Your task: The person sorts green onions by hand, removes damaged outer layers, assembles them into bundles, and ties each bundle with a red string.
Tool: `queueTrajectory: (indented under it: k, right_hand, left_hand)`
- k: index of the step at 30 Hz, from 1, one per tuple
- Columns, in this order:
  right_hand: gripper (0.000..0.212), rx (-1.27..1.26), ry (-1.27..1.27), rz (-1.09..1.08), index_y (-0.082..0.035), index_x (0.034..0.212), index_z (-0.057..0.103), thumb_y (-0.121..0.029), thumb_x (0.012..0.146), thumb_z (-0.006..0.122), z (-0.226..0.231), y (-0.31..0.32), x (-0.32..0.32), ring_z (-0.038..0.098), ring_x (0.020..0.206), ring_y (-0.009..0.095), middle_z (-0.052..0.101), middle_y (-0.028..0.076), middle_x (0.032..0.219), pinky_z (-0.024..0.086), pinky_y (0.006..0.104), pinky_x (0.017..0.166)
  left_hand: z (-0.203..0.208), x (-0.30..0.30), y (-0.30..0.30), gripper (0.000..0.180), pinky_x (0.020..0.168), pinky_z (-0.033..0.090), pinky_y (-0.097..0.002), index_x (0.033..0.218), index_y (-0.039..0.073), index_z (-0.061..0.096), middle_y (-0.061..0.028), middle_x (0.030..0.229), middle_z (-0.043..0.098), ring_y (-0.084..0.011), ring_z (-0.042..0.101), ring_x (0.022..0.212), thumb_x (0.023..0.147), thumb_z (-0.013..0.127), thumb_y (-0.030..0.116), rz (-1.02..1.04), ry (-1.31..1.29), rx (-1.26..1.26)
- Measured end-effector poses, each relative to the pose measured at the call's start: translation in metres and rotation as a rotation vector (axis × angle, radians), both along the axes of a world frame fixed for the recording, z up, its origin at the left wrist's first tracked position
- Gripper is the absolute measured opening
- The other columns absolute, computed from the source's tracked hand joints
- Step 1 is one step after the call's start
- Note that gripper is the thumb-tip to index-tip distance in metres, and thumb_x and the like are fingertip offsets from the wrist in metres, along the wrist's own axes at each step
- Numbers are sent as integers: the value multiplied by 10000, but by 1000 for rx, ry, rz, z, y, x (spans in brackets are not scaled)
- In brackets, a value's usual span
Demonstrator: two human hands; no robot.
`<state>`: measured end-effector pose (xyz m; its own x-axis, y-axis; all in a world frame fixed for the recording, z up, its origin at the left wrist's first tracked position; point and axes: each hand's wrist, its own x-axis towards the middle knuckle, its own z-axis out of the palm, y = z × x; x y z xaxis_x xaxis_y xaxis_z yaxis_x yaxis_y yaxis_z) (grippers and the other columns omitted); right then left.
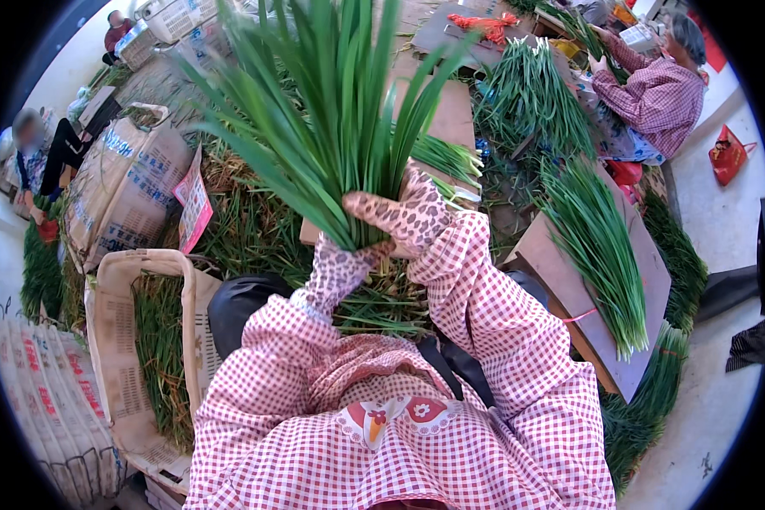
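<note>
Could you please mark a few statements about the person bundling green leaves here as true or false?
1. Both gloved hands grip one bunch of green leaves. True: the left hand and right hand close around its base.
2. The bunch points downward. False: its leaves fan upward.
3. A board on the right carries a laid-out bundle. True.
4. The hands are bare. False: they wear patterned gloves.
5. Nobody else is in sight. False: a person in a checked shirt sits at upper right.
</note>
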<state>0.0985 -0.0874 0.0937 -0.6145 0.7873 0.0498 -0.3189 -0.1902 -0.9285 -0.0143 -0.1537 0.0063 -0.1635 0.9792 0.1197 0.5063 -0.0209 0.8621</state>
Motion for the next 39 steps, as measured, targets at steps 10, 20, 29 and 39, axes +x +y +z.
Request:
queueTrajectory:
  k: [10, 20, 29, 39]
  right_hand:
    - [485, -77, -56, -171, 14, 1248, 396, -224, 868, 582, -69, 73, -13, 542, 1026, 213, 541, 144, 1159, 462, 308, 900]
    - [595, 332, -676, -323, 36, 1223, 464, -451, 881, 477, -31, 72, -14, 482, 1130, 307, 523, 221, 1169, 367, 369, 981]
    - [776, 57, -459, 276, -22, 1347, 297, -449, 788, 626, -77, 54, 112, 402, 1222, 309, 353, 224, 1348, 316, 348, 1024]
    - [307, 54, -666, -69, -30, 1075, 608, -258, 870, 600, -43, -60, 119, 583, 789, 77, 650, 25, 883, 468, 225, 684]
  left_hand:
    - [7, -20, 82, 436, 879, 464, -305, 1141, 11, 506, -94, 1091, 598, -205, 577, 977, 764, 694, 123, -229, -316, -303]
    - [4, -3, 66, 227, 865, 461, -415, 989, -44, 573, -144, 1002, 601, -262, 581, 914, 817, 501, 83, -334, -1541, -461]
    - [35, 39, 25, 725, 845, 464, -378, 1355, 134, 247, -64, 996, 470, -212, 502, 957, 724, 575, -10, -405, -1657, -115]
    - [23, 61, -18, 467, 967, 401, -390, 1171, 88, 458, -57, 1000, 529, -248, 490, 1048, 739, 589, -32, -323, -1622, 43]
